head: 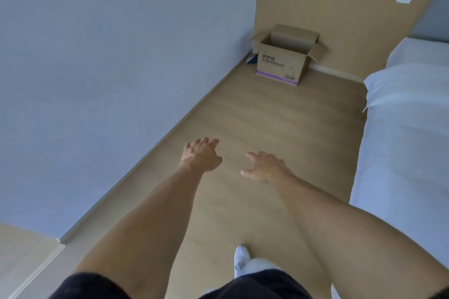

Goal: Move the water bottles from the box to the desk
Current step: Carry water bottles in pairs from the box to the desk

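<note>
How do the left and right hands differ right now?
The left hand reaches farther forward, nearer the wall; the right hand sits lower in view, nearer the bed. The left thumb lies close to the palm; the right thumb juts out sideways. Both are open, empty, fingers spread, stretched toward the box.

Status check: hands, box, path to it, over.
Left hand and right hand open, fingers spread, holding nothing. Box open on the floor in the far corner, contents not visible. Bare floor between; bed along the right.
</note>
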### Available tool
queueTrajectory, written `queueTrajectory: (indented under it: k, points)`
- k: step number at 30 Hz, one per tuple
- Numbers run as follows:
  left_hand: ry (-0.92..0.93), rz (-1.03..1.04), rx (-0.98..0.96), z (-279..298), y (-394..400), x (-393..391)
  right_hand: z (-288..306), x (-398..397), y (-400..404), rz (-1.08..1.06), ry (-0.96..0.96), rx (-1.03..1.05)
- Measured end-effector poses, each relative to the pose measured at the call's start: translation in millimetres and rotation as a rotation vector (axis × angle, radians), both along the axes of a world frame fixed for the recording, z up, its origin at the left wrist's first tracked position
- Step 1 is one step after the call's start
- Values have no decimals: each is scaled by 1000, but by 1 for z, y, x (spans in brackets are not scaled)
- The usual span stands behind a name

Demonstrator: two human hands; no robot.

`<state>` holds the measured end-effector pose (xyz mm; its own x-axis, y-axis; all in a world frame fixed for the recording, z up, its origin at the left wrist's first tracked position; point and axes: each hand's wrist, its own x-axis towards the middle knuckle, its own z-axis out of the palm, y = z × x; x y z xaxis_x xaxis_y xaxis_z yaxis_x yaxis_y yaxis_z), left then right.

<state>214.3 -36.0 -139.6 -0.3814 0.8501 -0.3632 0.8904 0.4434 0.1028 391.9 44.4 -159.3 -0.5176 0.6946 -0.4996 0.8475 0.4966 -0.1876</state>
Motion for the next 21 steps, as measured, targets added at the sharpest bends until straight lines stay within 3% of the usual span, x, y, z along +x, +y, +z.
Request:
queueTrajectory:
  k: [11, 21]
  points:
    - [-22, -63, -2, -2, 190, -66, 1, -63, 181, -69, -58, 27]
    - [-37, -234, 19, -20, 406, -153, 1, -142, 381, -199, -102, 192]
